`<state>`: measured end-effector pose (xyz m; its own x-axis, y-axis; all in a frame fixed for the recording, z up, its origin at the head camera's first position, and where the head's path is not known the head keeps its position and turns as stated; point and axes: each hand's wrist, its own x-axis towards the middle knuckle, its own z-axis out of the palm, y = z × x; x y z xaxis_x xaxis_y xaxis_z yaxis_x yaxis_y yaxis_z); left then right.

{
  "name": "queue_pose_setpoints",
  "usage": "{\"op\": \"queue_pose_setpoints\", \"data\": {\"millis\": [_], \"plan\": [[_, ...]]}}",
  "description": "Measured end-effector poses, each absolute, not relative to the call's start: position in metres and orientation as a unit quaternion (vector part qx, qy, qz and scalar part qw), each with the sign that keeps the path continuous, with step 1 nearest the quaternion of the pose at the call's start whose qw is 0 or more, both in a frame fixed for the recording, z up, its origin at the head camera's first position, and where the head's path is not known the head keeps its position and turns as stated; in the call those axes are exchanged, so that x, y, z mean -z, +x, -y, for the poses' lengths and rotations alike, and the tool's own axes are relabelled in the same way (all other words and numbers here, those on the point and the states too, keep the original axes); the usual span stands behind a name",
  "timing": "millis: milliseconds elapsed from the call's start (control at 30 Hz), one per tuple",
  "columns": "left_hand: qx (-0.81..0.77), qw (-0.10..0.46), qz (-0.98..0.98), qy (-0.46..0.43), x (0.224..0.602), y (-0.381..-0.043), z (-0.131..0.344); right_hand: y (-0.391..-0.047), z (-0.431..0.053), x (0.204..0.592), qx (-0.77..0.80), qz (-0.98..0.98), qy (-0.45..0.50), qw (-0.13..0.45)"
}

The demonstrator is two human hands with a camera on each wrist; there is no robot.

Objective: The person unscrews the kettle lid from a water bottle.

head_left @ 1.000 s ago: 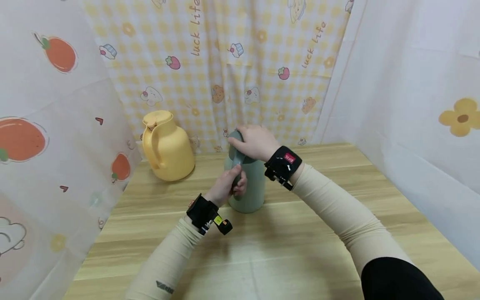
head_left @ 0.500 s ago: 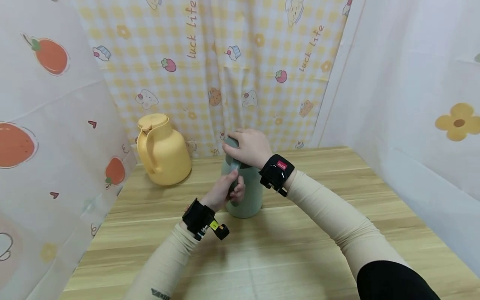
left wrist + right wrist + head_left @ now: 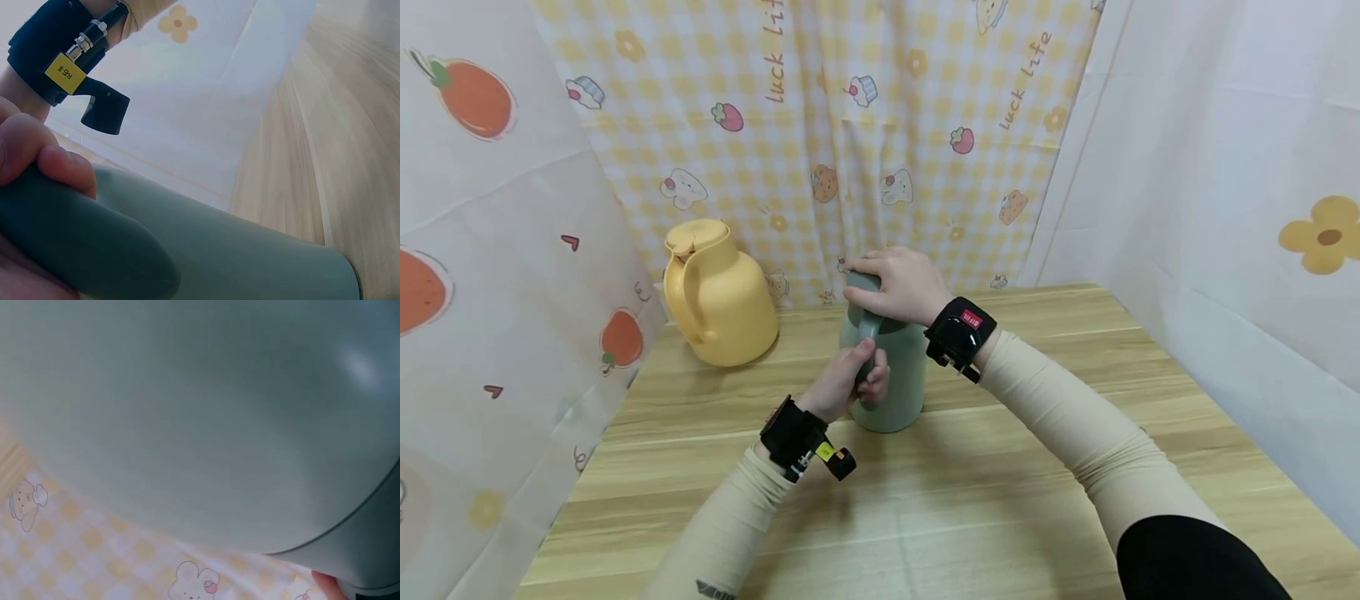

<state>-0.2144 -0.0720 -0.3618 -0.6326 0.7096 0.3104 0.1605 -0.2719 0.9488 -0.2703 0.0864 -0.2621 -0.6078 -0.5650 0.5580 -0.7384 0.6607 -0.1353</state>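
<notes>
While holding the green thermos jug (image 3: 901, 379) by its handle (image 3: 870, 325) with left grip (image 3: 844, 377) curled round it, clasping the lid (image 3: 862, 282) from above with right grip (image 3: 910, 287). Can't see every fingertip. Standing upright on the wood-grain table (image 3: 1000, 475), before a checked curtain (image 3: 917, 108). Also seeing a yellow thermos jug (image 3: 736, 308) back left, upright, apart from both hands. Wearing black wrist straps (image 3: 958, 335) beside beige sleeves (image 3: 1075, 417).

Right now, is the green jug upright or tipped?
Upright: the green jug stands base-down on the wooden table, right hand on top.
</notes>
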Motion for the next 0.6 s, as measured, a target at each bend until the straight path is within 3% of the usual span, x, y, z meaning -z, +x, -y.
{"op": "queue_pose_setpoints", "data": {"millis": [600], "plan": [[-0.703, 0.193, -0.567, 0.383, 0.3614, -0.2150, 0.0711, -0.2810, -0.0918, 0.2634, -0.194, 0.855, 0.419, 0.237]]}}
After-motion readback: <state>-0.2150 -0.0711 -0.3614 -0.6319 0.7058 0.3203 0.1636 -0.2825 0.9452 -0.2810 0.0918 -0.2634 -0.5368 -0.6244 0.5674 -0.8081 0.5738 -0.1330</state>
